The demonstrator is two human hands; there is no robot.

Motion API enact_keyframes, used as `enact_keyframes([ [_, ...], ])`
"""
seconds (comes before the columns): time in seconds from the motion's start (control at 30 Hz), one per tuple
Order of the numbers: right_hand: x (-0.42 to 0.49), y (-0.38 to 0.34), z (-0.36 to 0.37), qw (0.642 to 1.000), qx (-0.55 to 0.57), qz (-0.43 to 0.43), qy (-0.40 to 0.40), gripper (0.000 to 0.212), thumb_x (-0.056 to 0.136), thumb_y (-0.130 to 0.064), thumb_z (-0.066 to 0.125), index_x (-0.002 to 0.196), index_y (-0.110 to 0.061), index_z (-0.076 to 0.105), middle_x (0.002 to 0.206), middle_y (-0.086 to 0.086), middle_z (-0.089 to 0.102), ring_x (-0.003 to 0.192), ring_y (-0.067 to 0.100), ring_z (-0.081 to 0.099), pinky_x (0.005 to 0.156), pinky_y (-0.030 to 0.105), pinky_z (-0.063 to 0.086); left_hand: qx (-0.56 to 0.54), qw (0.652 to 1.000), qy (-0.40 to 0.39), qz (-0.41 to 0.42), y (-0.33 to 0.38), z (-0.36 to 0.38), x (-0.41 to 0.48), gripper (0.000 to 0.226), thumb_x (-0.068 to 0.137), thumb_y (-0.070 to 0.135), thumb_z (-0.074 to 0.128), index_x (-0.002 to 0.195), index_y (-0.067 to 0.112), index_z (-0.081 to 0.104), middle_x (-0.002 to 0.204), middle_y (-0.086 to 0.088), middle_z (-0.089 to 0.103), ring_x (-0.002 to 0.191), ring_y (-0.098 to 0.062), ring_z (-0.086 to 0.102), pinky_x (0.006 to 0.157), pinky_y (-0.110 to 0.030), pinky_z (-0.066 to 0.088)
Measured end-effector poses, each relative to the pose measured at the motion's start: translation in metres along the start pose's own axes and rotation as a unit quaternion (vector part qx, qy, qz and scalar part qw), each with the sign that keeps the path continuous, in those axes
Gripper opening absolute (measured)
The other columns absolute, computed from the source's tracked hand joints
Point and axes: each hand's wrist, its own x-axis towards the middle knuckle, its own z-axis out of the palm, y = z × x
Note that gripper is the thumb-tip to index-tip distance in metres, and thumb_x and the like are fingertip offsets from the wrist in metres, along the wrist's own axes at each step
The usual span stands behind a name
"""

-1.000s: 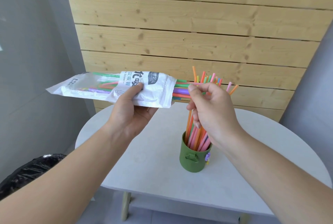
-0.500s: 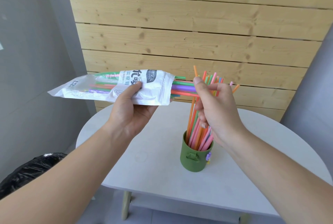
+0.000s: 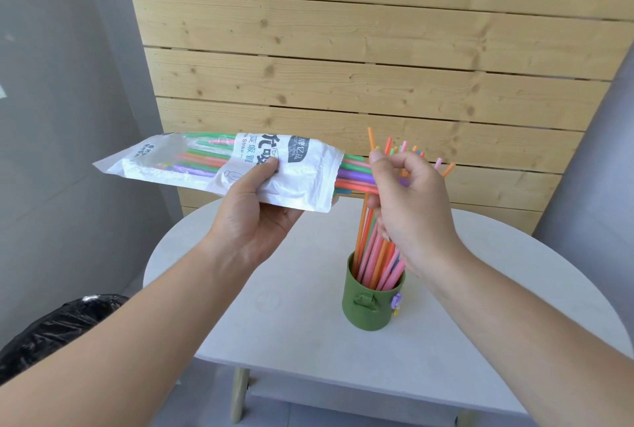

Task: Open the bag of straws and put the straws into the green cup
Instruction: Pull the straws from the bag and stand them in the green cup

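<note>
The left hand (image 3: 254,217) holds the bag (image 3: 308,186) from below, thumb on top, level in the air above the tabletop (image 3: 291,289); the right hand (image 3: 411,207) is at the bag's open end, fingers curled and pinching the straws (image 3: 356,178) that stick out of it; the green cup (image 3: 368,306) stands upright on the tabletop under the right hand; other straws (image 3: 374,255), mostly orange and pink, stand in the cup and fan out behind the right hand; a black bin bag (image 3: 58,327) sits low at the left; a wooden wall (image 3: 343,66) runs behind.
</note>
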Motion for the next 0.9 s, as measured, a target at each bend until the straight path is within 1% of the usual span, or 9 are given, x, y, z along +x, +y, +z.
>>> enact_keyframes([
  [0.1, 0.001, 0.0, -0.002, 0.997, -0.056, -0.055, 0.02, 0.025, 0.1, -0.034, 0.058, 0.084, -0.016, 0.063, 0.058, -0.004, 0.06, 0.042, 0.004, 0.06, 0.053, 0.024, 0.042, -0.009, 1.0, 0.007, 0.004, 0.002, 0.001, -0.001, 0.03, 0.103, 0.009, 0.061, 0.132, 0.002, 0.066, 0.137, -0.015, 0.072, 0.13, -0.033, 0.068, 0.114, -0.063, 0.047],
  [0.2, 0.003, -0.001, -0.008, 0.99, -0.085, -0.104, 0.045, 0.025, 0.102, -0.028, 0.056, 0.079, -0.017, 0.059, 0.055, -0.01, 0.06, 0.049, 0.012, 0.064, 0.049, 0.02, 0.043, -0.023, 1.0, 0.012, 0.008, 0.004, 0.001, -0.002, 0.017, 0.104, 0.008, 0.06, 0.117, 0.006, 0.069, 0.131, -0.013, 0.075, 0.124, -0.032, 0.072, 0.103, -0.064, 0.056],
  [0.3, 0.005, 0.001, -0.012, 0.983, -0.101, -0.139, 0.059, 0.025, 0.101, -0.03, 0.056, 0.08, -0.018, 0.058, 0.057, -0.006, 0.061, 0.058, 0.023, 0.067, 0.052, 0.027, 0.045, -0.034, 0.999, 0.014, 0.008, 0.005, 0.002, -0.003, 0.018, 0.105, 0.008, 0.058, 0.121, 0.005, 0.066, 0.129, -0.015, 0.076, 0.12, -0.034, 0.074, 0.082, -0.064, 0.064],
  [0.37, 0.007, 0.003, -0.013, 0.982, -0.094, -0.154, 0.065, 0.025, 0.099, -0.034, 0.057, 0.08, -0.019, 0.06, 0.062, -0.001, 0.062, 0.063, 0.03, 0.068, 0.06, 0.032, 0.048, -0.038, 0.999, 0.014, 0.003, 0.004, 0.003, -0.004, 0.025, 0.105, 0.009, 0.057, 0.128, 0.005, 0.064, 0.134, -0.017, 0.074, 0.122, -0.035, 0.073, 0.08, -0.063, 0.064],
  [0.47, 0.008, 0.003, -0.013, 0.983, -0.068, -0.163, 0.046, 0.026, 0.094, -0.042, 0.062, 0.08, -0.021, 0.061, 0.063, 0.005, 0.065, 0.061, 0.031, 0.067, 0.07, 0.037, 0.052, -0.044, 0.999, 0.017, 0.0, 0.003, 0.004, -0.003, 0.034, 0.105, 0.009, 0.058, 0.138, 0.003, 0.061, 0.135, -0.018, 0.073, 0.124, -0.035, 0.072, 0.084, -0.064, 0.063],
  [0.63, 0.012, -0.001, -0.017, 0.987, -0.053, -0.15, 0.025, 0.023, 0.095, -0.035, 0.065, 0.075, -0.025, 0.061, 0.053, -0.01, 0.06, 0.06, 0.034, 0.065, 0.053, 0.036, 0.047, -0.057, 0.998, 0.022, 0.005, 0.006, 0.001, -0.002, 0.04, 0.104, 0.011, 0.058, 0.144, 0.002, 0.059, 0.136, -0.017, 0.073, 0.126, -0.034, 0.071, 0.111, -0.058, 0.051],
  [0.7, 0.017, -0.002, -0.022, 0.989, -0.041, -0.138, 0.016, 0.024, 0.095, -0.037, 0.064, 0.076, -0.023, 0.061, 0.05, -0.011, 0.056, 0.055, 0.033, 0.059, 0.052, 0.032, 0.041, -0.063, 0.998, 0.027, 0.012, 0.008, 0.0, -0.002, 0.033, 0.104, 0.01, 0.058, 0.136, 0.004, 0.063, 0.134, -0.016, 0.073, 0.124, -0.033, 0.072, 0.112, -0.056, 0.051],
  [0.8, 0.024, -0.001, -0.031, 0.993, -0.031, -0.109, -0.02, 0.024, 0.096, -0.035, 0.063, 0.081, -0.017, 0.063, 0.048, -0.008, 0.056, 0.044, 0.011, 0.05, 0.053, 0.028, 0.037, -0.068, 0.997, 0.038, 0.018, 0.009, -0.002, -0.001, 0.019, 0.104, 0.01, 0.059, 0.12, 0.006, 0.068, 0.132, -0.015, 0.075, 0.122, -0.033, 0.073, 0.112, -0.056, 0.051],
  [0.9, 0.028, -0.001, -0.035, 0.994, -0.024, -0.096, -0.043, 0.026, 0.092, -0.043, 0.062, 0.082, -0.019, 0.064, 0.05, -0.006, 0.052, 0.041, 0.008, 0.043, 0.052, 0.029, 0.034, -0.07, 0.996, 0.04, 0.022, 0.009, -0.003, 0.0, 0.023, 0.104, 0.011, 0.059, 0.124, 0.006, 0.067, 0.131, -0.016, 0.075, 0.121, -0.033, 0.073, 0.111, -0.056, 0.052],
])
